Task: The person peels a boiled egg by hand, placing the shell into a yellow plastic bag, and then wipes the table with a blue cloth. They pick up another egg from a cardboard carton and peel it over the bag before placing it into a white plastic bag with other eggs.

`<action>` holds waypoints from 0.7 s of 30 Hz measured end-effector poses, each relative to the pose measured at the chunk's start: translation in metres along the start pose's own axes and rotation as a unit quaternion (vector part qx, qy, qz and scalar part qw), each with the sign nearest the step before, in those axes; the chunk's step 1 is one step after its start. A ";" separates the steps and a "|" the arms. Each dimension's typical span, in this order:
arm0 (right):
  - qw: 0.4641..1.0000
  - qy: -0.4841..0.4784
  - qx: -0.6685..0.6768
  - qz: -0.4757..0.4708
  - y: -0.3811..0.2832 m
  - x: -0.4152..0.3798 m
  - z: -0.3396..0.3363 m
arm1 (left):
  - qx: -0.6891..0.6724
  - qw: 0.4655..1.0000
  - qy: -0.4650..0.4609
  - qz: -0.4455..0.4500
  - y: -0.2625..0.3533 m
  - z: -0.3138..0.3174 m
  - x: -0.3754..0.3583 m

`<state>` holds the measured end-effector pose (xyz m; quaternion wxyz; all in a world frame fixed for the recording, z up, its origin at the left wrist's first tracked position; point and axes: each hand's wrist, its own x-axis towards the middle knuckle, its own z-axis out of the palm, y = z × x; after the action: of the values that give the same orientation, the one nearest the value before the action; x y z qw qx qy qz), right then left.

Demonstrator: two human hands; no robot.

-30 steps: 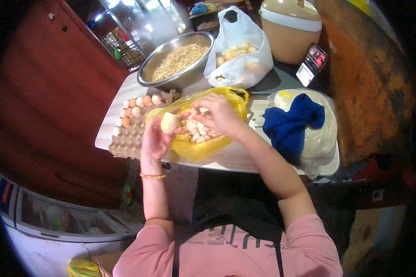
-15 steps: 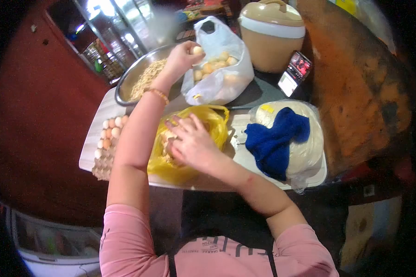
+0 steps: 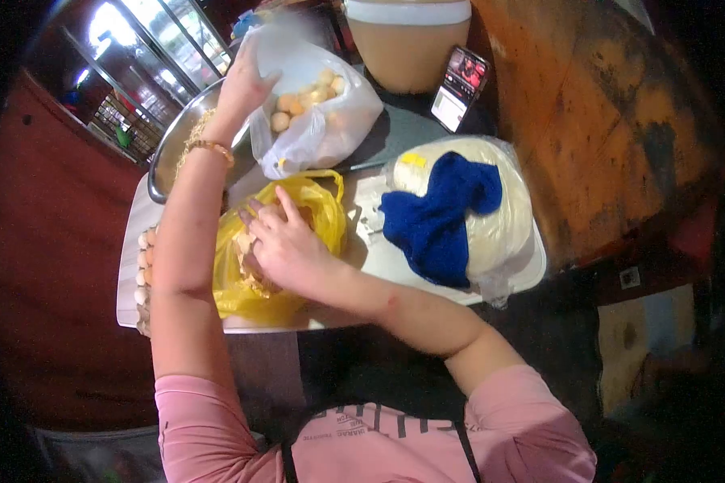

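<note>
My left hand (image 3: 246, 84), with a beaded bracelet at the wrist, reaches to the left side of a white plastic bag (image 3: 318, 149). Its thumb stands apart from the stretched fingers, and no object shows in it. Pale round egg-like items (image 3: 306, 101) lie inside that bag. Over an open yellow bag (image 3: 326, 221), my right hand (image 3: 286, 245) is spread, fingers apart, beside pale broken pieces (image 3: 250, 253) that look like shells. What lies beneath its palm is hidden.
Behind my left forearm is a metal bowl (image 3: 159, 165) of beige bits. An egg carton (image 3: 143, 320) stands at left. Rightward are a blue cloth (image 3: 431, 225) on a wrapped pale mass (image 3: 503, 229), a propped phone (image 3: 459, 88) and a beige container (image 3: 411, 52).
The view has shifted, so the table items sit lower left or higher in frame. The round item in my left hand is no longer visible, and its fingers have stretched out.
</note>
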<state>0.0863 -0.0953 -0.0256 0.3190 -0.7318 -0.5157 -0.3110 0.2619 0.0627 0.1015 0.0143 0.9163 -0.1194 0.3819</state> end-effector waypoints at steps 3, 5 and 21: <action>0.999 -0.028 -0.034 -0.014 0.002 0.000 0.001 | -0.036 0.995 -0.093 -0.015 0.003 -0.024 -0.011; 0.998 -0.055 -0.032 -0.028 0.005 0.002 -0.008 | -0.063 0.993 -0.100 -0.009 0.011 -0.051 -0.024; 0.932 -0.054 -0.218 0.286 0.070 -0.075 -0.149 | -0.037 0.987 -0.149 -0.057 0.153 -0.176 -0.273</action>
<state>0.1135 -0.2733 -0.0048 0.1989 -0.9153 -0.2208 -0.2717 -0.0813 -0.0081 0.0238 0.0517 0.9671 -0.0815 0.2354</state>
